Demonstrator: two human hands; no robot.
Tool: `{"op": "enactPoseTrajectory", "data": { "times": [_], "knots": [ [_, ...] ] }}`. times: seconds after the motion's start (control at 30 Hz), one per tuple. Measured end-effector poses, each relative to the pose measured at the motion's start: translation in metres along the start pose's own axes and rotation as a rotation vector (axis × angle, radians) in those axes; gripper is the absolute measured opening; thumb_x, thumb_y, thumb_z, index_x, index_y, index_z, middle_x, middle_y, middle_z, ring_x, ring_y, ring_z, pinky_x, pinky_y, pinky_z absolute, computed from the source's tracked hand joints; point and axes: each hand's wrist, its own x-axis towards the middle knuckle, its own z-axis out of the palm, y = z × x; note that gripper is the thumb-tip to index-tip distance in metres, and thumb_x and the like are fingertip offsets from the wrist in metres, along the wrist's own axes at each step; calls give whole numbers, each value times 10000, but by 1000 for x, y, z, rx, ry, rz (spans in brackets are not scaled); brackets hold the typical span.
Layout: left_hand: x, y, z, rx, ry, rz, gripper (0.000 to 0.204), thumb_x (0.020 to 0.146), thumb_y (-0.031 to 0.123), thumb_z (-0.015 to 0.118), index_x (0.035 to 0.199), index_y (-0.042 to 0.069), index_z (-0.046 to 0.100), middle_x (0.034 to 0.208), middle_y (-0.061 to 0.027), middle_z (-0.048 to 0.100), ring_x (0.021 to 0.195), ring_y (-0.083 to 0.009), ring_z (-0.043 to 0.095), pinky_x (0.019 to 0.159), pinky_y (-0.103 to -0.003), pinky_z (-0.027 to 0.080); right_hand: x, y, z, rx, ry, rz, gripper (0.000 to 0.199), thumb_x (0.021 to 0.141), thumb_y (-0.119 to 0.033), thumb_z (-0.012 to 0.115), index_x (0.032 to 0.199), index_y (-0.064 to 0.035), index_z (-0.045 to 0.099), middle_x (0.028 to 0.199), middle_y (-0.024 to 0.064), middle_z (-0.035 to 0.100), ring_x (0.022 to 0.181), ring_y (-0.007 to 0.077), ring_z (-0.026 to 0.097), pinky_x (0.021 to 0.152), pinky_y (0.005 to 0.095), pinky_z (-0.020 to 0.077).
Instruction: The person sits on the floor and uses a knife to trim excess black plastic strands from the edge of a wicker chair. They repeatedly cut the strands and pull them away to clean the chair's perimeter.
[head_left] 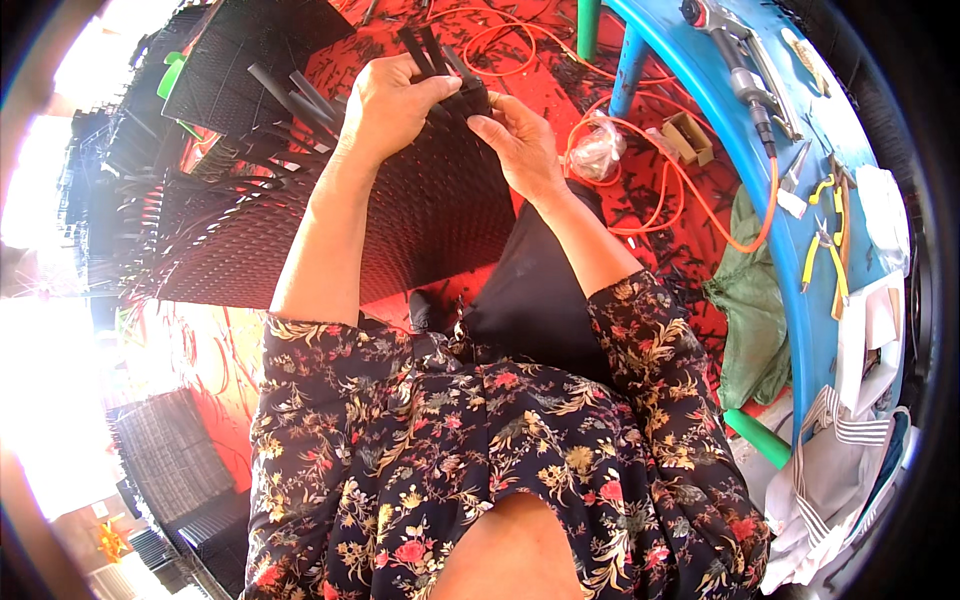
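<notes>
A dark woven panel (420,200) of flat strips stands in front of me, with loose strip ends (290,95) sticking out along its left side. At its upper corner, my left hand (388,108) is closed with thumb and fingers on dark flat strips (427,52). My right hand (522,145) pinches the same dark corner from the right, its thumb close to the left thumb. The strip ends rise above both hands. How the strips pass between the fingers is hidden.
On the right, a blue table (800,330) bears an air tool (740,75) and yellow-handled pliers (825,255). An orange hose (680,185) loops over the red floor (560,75) among dark scraps. A green sack (755,300) hangs by the table; a small cardboard box (688,140) lies nearby.
</notes>
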Motion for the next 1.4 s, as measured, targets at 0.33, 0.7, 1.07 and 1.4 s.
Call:
{"op": "enactPoseTrajectory", "data": {
  "times": [0.33,0.7,1.07,1.4],
  "knots": [
    [4,2,-1,-37,12,-6,171,769,178,649,847,30,686,682,-23,644,600,-69,567,568,-242,448,1,-2,-1,-81,3,-45,420,815,-381,653,1060,-44,600,721,-8,566,682,68,482,628,223,409],
    [-3,6,-4,-36,-21,-23,136,792,121,649,834,-6,674,725,-23,657,637,-56,574,591,-213,450,-5,-7,-2,-151,-13,-46,426,812,-393,652,1037,-34,602,746,28,569,710,96,506,654,252,424],
    [-10,1,-3,-84,-19,-5,123,793,108,651,836,-6,670,741,-27,659,656,-64,581,614,-216,458,-10,-9,-1,-157,-30,-32,385,812,-377,652,1020,-54,612,731,25,569,693,97,507,634,258,422],
    [-22,7,-3,-17,9,0,158,768,158,655,839,19,678,701,-23,644,643,-74,569,610,-244,447,-20,-16,-1,-183,-49,-1,382,817,-360,649,1021,-40,604,706,4,548,674,74,486,621,242,408]
  ]
}}
